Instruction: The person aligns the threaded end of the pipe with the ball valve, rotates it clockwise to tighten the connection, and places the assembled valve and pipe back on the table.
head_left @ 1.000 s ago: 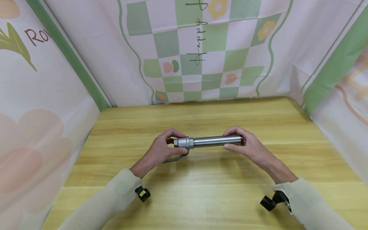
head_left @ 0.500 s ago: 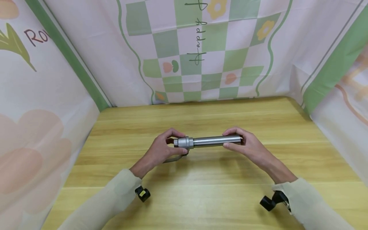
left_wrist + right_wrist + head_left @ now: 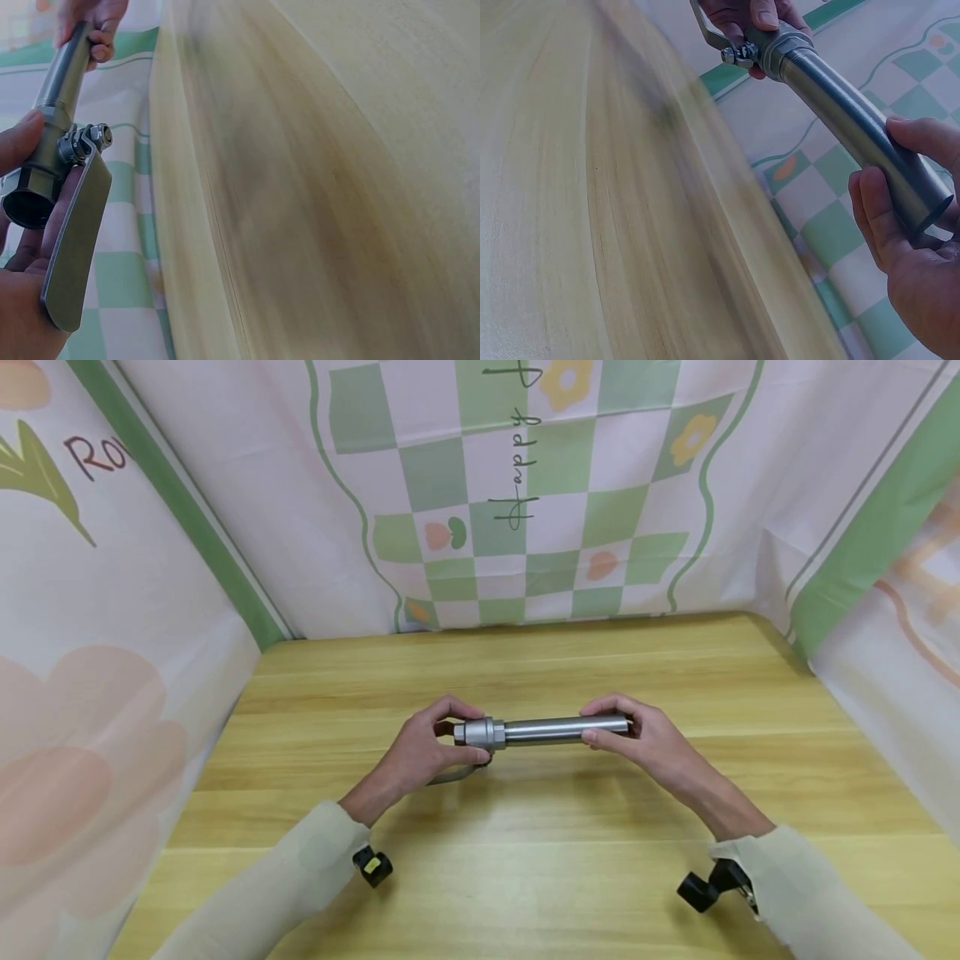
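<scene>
My left hand point(image 3: 422, 745) grips a silver ball valve point(image 3: 477, 732) between thumb and fingers. The valve's flat lever handle point(image 3: 77, 247) slants back toward the wrist in the left wrist view, and its open bore faces that camera. A straight steel pipe point(image 3: 555, 729) is joined to the valve's hex end, with a bit of thread showing at the joint in the right wrist view. Around the pipe's far end, my right hand point(image 3: 651, 737) holds on with thumb and fingertips. Valve and pipe lie level in one line above the table.
The wooden tabletop point(image 3: 525, 877) spreads beneath both hands. A patterned cloth point(image 3: 517, 560) hangs behind its back edge and along both sides. Black wrist cameras point(image 3: 372, 866) sit at both cuffs.
The pipe's right end has dipped very slightly with the right hand. Otherwise both hands keep their hold in nearly the same place.
</scene>
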The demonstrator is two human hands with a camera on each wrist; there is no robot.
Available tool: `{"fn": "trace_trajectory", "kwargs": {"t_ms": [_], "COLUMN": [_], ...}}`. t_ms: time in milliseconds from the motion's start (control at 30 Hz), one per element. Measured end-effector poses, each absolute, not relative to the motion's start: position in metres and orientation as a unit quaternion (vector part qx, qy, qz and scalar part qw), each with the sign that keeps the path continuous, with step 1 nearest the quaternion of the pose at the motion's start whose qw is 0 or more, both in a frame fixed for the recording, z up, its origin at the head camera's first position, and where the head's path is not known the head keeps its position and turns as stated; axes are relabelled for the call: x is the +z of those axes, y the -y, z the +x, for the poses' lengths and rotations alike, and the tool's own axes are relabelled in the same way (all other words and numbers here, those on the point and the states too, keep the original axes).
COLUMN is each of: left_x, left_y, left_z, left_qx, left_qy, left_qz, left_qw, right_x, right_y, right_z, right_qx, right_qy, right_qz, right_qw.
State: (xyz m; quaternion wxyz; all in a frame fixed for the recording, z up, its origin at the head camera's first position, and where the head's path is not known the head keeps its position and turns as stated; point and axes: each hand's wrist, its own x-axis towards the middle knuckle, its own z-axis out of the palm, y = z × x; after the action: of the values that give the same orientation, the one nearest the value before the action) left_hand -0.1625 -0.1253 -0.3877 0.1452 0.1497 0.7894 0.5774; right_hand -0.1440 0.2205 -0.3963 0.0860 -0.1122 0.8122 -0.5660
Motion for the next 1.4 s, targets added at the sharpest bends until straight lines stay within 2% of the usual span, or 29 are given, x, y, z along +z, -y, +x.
{"fn": "trace_trajectory", "kwargs": {"t_ms": [267,600,1400], "left_x": [-0.388,-0.3858,-0.3826], "left_y": [0.1253,0.1263,0.1259], "left_z": [-0.1619,-0.1622,-0.1636], "left_qx": [0.576,0.576,0.58], "left_qy": [-0.79,-0.79,-0.789], "left_qz": [0.152,0.146,0.139], "left_qw": [0.144,0.149,0.145], "right_x": [-0.3948,-0.3947,-0.3881], "right_y": [-0.2204,-0.2196,-0.2204], "right_z": [-0.1428,-0.1434,-0.1422], "right_qx": [-0.572,-0.594,-0.563], "right_qy": [-0.808,-0.784,-0.813], "right_qz": [-0.111,-0.167,-0.126], "right_qw": [0.089,0.073,0.082]}}
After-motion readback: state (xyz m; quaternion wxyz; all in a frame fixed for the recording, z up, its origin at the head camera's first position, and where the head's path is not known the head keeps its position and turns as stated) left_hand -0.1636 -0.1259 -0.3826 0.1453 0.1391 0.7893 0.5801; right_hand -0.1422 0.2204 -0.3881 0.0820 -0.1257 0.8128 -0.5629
